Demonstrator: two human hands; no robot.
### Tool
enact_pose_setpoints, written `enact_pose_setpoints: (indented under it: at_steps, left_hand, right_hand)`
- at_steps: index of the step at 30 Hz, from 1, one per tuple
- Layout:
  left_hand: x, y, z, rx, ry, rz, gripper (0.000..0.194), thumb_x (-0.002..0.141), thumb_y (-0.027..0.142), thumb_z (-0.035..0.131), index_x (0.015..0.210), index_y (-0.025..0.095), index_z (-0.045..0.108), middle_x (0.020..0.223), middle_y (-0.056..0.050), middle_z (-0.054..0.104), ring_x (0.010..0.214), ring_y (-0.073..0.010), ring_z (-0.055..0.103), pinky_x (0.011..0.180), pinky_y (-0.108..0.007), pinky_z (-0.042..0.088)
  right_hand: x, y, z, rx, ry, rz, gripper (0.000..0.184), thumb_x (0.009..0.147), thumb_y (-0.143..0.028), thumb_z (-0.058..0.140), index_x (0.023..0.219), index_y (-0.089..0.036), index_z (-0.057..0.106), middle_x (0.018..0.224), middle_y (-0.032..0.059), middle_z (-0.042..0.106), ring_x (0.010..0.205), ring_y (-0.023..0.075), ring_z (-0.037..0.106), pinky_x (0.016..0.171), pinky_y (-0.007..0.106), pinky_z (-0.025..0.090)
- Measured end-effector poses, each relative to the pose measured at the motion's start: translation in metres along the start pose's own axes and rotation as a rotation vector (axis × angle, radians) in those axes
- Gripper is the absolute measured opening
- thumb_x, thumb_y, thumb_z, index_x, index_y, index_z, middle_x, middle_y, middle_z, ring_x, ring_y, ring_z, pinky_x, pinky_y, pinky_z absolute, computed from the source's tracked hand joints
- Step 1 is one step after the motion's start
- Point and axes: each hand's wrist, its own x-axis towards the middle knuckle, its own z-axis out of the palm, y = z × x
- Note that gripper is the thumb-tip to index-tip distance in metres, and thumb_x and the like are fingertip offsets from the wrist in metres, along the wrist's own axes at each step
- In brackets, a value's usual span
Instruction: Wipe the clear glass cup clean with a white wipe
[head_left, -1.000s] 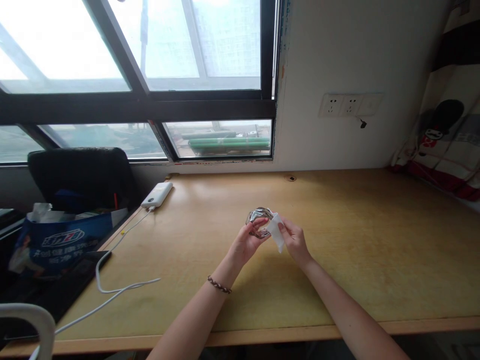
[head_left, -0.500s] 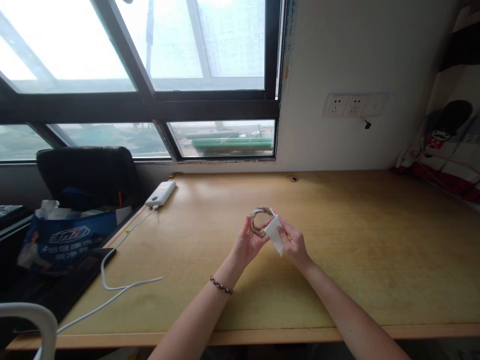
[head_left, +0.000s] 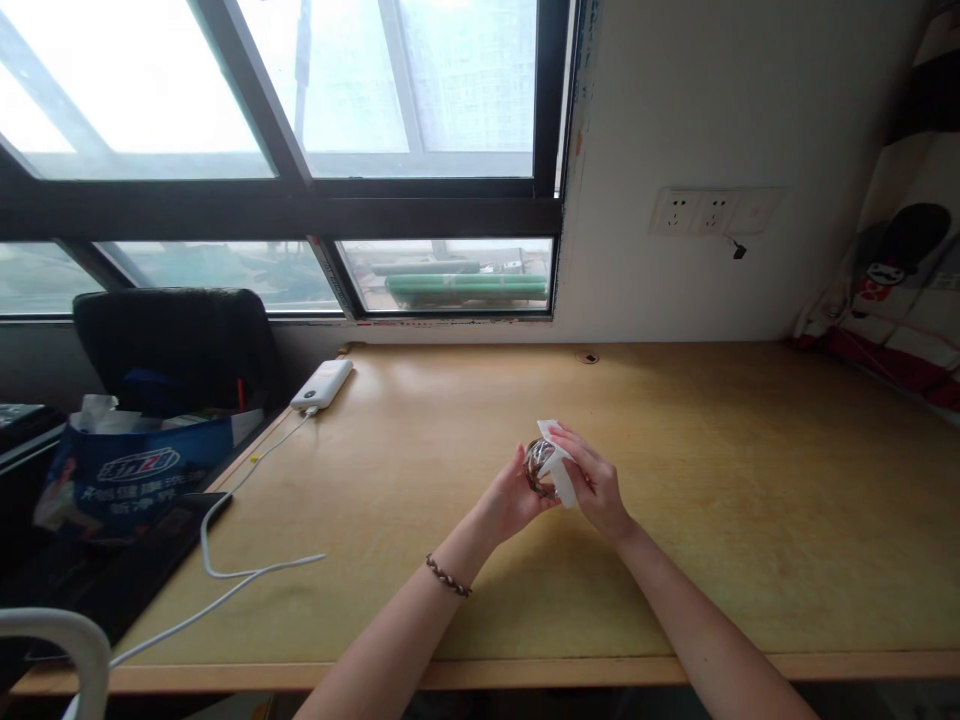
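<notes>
A shiny, round metallic ring [head_left: 533, 462] is held tilted, a bent white sheet [head_left: 564, 486] against its right side.

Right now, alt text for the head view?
A person's left hand holds a shiny ring-shaped object; the right hand holds a white sheet against it, above a wooden desk. A white device and cable lie on the desk's left side.

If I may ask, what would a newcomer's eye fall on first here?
Probably the bright window across the upper left. Next, above the middle of the desk, the left hand holds a shiny ring, with a white sheet held against it by the right hand.
</notes>
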Motion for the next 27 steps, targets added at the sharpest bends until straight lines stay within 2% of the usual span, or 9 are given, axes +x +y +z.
enact_pose_setpoints:
  at_steps: [3,5,7,10,15,18,21,23,27]
  left_hand:
    - [0.002,0.001,-0.002,0.067,0.071,0.194,0.028,0.073,0.026,0.06,0.1,0.02,0.056,0.097,-0.005,0.061,0.084,-0.0158,0.057,0.077,-0.03,0.043]
    - [0.003,0.004,-0.004,0.115,0.08,0.297,0.04,0.065,0.015,0.066,0.103,0.022,0.054,0.102,-0.005,0.06,0.092,-0.0176,0.056,0.081,-0.03,0.041]
    - [0.004,0.006,-0.004,0.155,0.074,0.358,0.055,0.059,0.009,0.069,0.109,0.023,0.052,0.105,-0.006,0.06,0.097,-0.0193,0.055,0.085,-0.031,0.038]
    - [0.005,0.007,-0.003,0.213,0.07,0.386,0.06,0.054,0.006,0.071,0.11,0.018,0.053,0.105,-0.009,0.06,0.099,-0.0217,0.055,0.087,-0.031,0.037]
    - [0.004,0.005,-0.001,0.204,0.031,0.355,0.053,0.056,0.01,0.071,0.106,0.014,0.056,0.108,-0.01,0.059,0.1,-0.0205,0.054,0.091,-0.03,0.036]
    - [0.004,0.006,-0.004,0.073,0.042,0.247,0.029,0.069,0.031,0.063,0.092,0.013,0.062,0.101,-0.009,0.063,0.099,-0.0192,0.055,0.093,-0.032,0.037]
    - [0.004,0.008,-0.008,-0.045,0.059,0.099,0.039,0.076,0.047,0.05,0.08,0.01,0.063,0.093,-0.013,0.064,0.098,-0.0221,0.056,0.094,-0.037,0.036]
    - [0.003,0.009,-0.008,-0.075,0.056,0.046,0.043,0.076,0.049,0.049,0.085,0.009,0.063,0.093,-0.015,0.064,0.096,-0.023,0.057,0.094,-0.038,0.036]
    - [0.0,0.011,-0.004,-0.088,0.042,0.006,0.05,0.075,0.05,0.049,0.108,0.013,0.055,0.092,-0.014,0.063,0.09,-0.022,0.059,0.089,-0.038,0.038]
  right_hand:
    - [0.001,-0.001,0.002,0.066,0.013,0.059,0.031,0.085,-0.033,0.042,0.111,-0.025,0.058,0.123,0.0034,0.052,0.117,0.0214,0.043,0.1,0.04,0.032]
    - [0.001,0.002,0.005,0.148,0.053,0.185,0.035,0.085,-0.036,0.041,0.115,-0.024,0.054,0.123,0.0043,0.052,0.113,0.0221,0.047,0.096,0.04,0.036]
    - [0.0,0.006,0.009,0.257,0.078,0.327,0.04,0.084,-0.041,0.042,0.118,-0.022,0.052,0.118,0.0054,0.056,0.106,0.023,0.052,0.09,0.039,0.042]
    - [0.0,0.014,0.015,0.414,0.104,0.474,0.047,0.08,-0.048,0.044,0.115,-0.018,0.054,0.106,0.007,0.063,0.093,0.0235,0.059,0.079,0.036,0.048]
    - [-0.001,0.02,0.016,0.5,0.133,0.518,0.045,0.076,-0.049,0.05,0.106,-0.017,0.06,0.096,0.0068,0.067,0.081,0.0217,0.062,0.073,0.033,0.049]
    - [-0.001,0.017,0.013,0.411,0.144,0.499,0.042,0.073,-0.046,0.056,0.103,-0.016,0.062,0.095,0.0064,0.067,0.083,0.0228,0.062,0.073,0.033,0.048]
    - [-0.002,0.017,0.012,0.374,0.19,0.516,0.041,0.072,-0.046,0.057,0.096,-0.014,0.065,0.086,0.0062,0.069,0.074,0.0218,0.062,0.067,0.031,0.049]
    - [-0.002,0.019,0.012,0.389,0.24,0.534,0.039,0.072,-0.045,0.056,0.094,-0.013,0.065,0.079,0.0056,0.068,0.066,0.0194,0.061,0.061,0.028,0.048]
    - [-0.004,0.02,0.01,0.364,0.335,0.514,0.033,0.075,-0.043,0.055,0.087,-0.014,0.064,0.068,0.002,0.065,0.055,0.0143,0.056,0.05,0.023,0.043]
